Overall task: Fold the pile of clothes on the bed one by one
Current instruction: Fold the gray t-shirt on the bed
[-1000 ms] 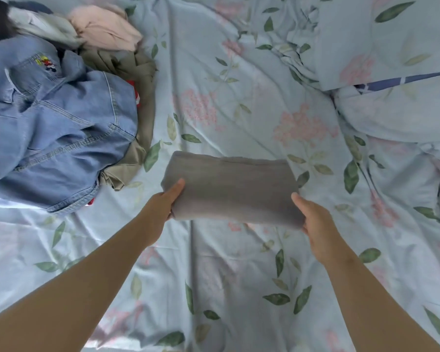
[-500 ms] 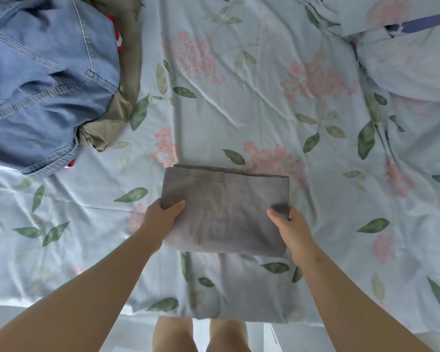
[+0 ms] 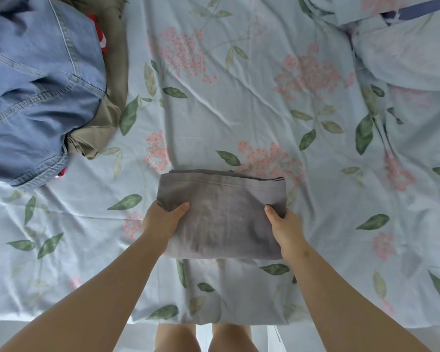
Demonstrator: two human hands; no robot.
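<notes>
A folded grey garment (image 3: 224, 212) is held just above the floral bed sheet (image 3: 239, 102), near the bed's front edge. My left hand (image 3: 163, 219) grips its left side, thumb on top and fingers hidden underneath. My right hand (image 3: 285, 227) grips its right side the same way. The pile of unfolded clothes lies at the upper left: a blue denim garment (image 3: 36, 85) on top, an olive one (image 3: 107, 113) under it, and a bit of red fabric (image 3: 102, 39) showing between them.
A pillow or bunched duvet in the same floral print (image 3: 404, 54) fills the upper right corner. The bed's front edge (image 3: 61, 323) runs along the bottom, with my legs (image 3: 203, 339) below it.
The view has tilted down and the grey garment has come closer to the bed's front edge. Both hands have shifted from its near edge to its sides, still holding it.
</notes>
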